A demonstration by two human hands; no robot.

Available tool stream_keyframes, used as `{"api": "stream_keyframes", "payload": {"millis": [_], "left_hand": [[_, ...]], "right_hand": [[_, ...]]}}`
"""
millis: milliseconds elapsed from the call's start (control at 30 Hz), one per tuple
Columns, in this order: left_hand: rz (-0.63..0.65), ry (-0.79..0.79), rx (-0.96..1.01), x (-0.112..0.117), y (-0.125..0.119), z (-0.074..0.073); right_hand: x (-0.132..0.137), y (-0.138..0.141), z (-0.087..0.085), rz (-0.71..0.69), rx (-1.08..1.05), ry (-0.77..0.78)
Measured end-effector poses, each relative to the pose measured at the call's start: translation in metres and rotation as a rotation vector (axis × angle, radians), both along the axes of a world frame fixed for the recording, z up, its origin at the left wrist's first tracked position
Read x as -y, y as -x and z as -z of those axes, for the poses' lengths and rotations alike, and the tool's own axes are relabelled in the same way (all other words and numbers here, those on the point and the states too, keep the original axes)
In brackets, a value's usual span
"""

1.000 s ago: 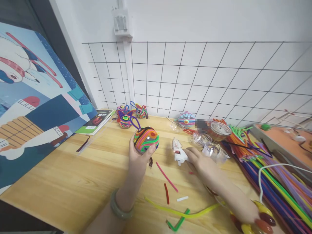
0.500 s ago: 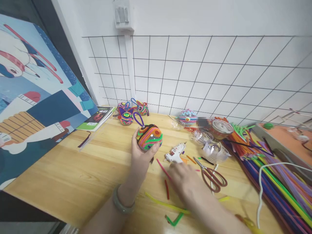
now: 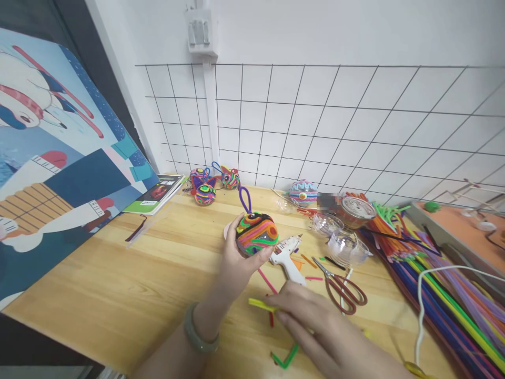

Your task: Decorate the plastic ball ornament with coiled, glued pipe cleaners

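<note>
Above the table my left hand (image 3: 236, 263) grips a ball ornament (image 3: 256, 234) covered in coloured pipe cleaner swirls, with a purple loop standing up from its top. Between the fingertips of my right hand (image 3: 311, 318) is a yellow pipe cleaner (image 3: 261, 303), its short end pointing left. Just beyond that hand lies a white glue gun (image 3: 290, 258). Scissors (image 3: 343, 289) with brown handles rest to its right. A bent green piece (image 3: 286, 359), a red piece (image 3: 271, 319) and a pink strip (image 3: 267, 280) lie near my hands, partly covered.
Bundles of pipe cleaners (image 3: 437, 300) fill the right side, with a white cable (image 3: 420, 310) crossing them. Clear plastic half-shells (image 3: 347, 247) and a round tin (image 3: 358, 210) stand behind. Finished ornaments (image 3: 204, 193) sit at the back. A picture board (image 3: 79, 173) leans at left.
My right hand has picked up the yellow pipe cleaner from the table and raised its end. My left hand has shifted right with the ornament, now partly in front of the glue gun.
</note>
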State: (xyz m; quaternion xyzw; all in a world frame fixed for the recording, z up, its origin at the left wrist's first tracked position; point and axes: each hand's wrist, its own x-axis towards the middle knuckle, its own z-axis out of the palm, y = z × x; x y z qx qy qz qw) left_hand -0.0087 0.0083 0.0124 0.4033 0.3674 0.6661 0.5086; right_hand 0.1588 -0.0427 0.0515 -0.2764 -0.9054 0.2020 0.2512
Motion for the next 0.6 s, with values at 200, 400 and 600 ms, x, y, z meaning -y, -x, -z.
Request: {"api": "stream_keyframes", "payload": {"millis": [200,400,600], "left_hand": [[0.253,0.017,0.039,0.007,-0.004,0.001],[0.428,-0.014,0.068,0.012,-0.008,0.004],[0.48,-0.019,0.096,0.015,-0.008,0.005]], "right_hand": [[-0.013,-0.02,0.002,0.171,-0.183,-0.369],[-0.021,-0.027,0.011,0.191,-0.061,-0.598],[-0.024,-0.025,0.006,0.154,-0.02,-0.596]]}}
